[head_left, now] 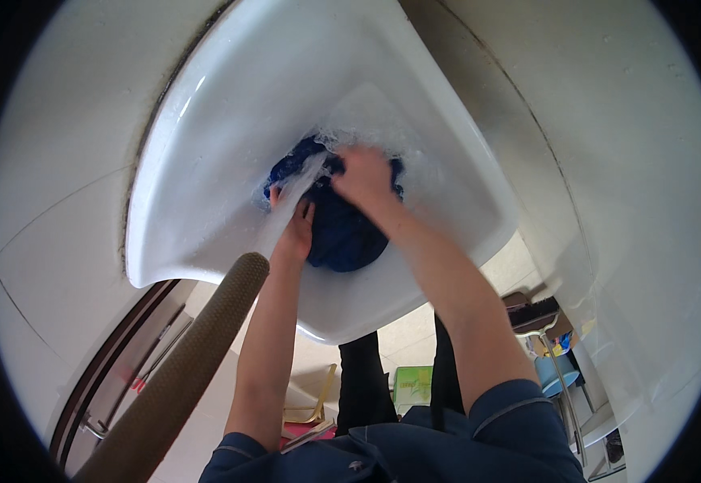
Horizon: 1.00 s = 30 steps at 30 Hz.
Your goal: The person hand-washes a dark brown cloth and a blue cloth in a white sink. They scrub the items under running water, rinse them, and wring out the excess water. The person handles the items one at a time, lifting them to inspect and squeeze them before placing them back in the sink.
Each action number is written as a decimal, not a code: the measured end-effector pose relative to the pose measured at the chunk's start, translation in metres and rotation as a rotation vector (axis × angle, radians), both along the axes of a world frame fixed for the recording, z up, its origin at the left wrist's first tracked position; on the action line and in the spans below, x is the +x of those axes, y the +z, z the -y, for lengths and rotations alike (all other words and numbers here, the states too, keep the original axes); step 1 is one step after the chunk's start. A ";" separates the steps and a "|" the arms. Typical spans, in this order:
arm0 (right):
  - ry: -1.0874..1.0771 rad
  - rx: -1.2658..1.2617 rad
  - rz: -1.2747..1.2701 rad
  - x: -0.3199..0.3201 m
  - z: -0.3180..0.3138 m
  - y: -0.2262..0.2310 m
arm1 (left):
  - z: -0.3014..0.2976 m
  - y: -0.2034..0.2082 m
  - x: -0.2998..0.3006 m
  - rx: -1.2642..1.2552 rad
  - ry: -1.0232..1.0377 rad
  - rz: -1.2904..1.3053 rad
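Observation:
A soaked dark blue cloth (346, 241) lies bunched in the bottom of a white corner basin (214, 161). My left hand (294, 233) is closed on the cloth's left edge, its fingers partly hidden by a stream of water (292, 193). Higher up and to the right, my right hand (364, 173) has curled fingers pressed into the wet cloth; it is slightly blurred. Water splashes and foams around the cloth's far side.
A thick brown textured tube (181, 362) slants up from the lower left toward the basin. Tiled walls (53, 161) flank the basin. Below stand a green box (412, 388), a light blue bucket (558, 374) and a metal-framed rack (564, 402) at the right.

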State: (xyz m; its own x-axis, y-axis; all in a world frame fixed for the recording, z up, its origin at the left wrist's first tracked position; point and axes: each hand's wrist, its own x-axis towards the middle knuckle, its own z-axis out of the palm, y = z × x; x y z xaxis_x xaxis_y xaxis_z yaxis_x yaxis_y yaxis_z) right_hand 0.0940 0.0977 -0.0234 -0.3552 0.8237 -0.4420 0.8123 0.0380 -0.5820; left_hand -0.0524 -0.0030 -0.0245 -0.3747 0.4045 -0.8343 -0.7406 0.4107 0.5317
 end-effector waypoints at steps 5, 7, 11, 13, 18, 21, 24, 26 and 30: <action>-0.042 0.085 -0.544 -0.032 0.079 0.108 | -0.004 0.021 -0.018 0.316 0.075 0.408; 0.006 0.177 -0.601 -0.029 0.106 0.141 | -0.006 0.032 -0.021 0.377 0.040 0.603; -0.029 0.339 -0.486 -0.029 0.110 0.151 | 0.001 0.049 -0.004 0.340 0.072 0.653; -0.016 0.295 -0.497 -0.034 0.096 0.135 | 0.004 0.060 0.008 0.287 0.096 0.602; -0.063 0.245 -0.361 -0.043 0.050 0.097 | 0.003 0.060 0.032 0.129 0.090 0.355; -0.082 0.136 -0.165 -0.028 -0.002 0.068 | 0.008 0.067 0.044 0.046 0.014 0.211; 0.136 0.359 -0.178 0.010 -0.026 0.041 | 0.002 0.061 0.023 0.033 0.024 0.107; 0.127 0.326 -0.017 0.041 -0.054 0.022 | -0.001 0.059 -0.004 0.092 -0.007 0.069; 0.236 0.210 0.170 0.027 -0.007 0.009 | 0.014 0.049 -0.012 -0.092 0.058 -0.088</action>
State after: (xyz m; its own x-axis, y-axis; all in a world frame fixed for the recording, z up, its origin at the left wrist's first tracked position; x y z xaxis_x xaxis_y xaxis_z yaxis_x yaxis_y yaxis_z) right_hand 0.1209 0.1044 -0.0140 -0.4822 0.8070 -0.3410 0.8514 0.3400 -0.3993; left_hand -0.0644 -0.0167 0.0240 -0.4685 0.3028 -0.8299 -0.7169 0.4186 0.5575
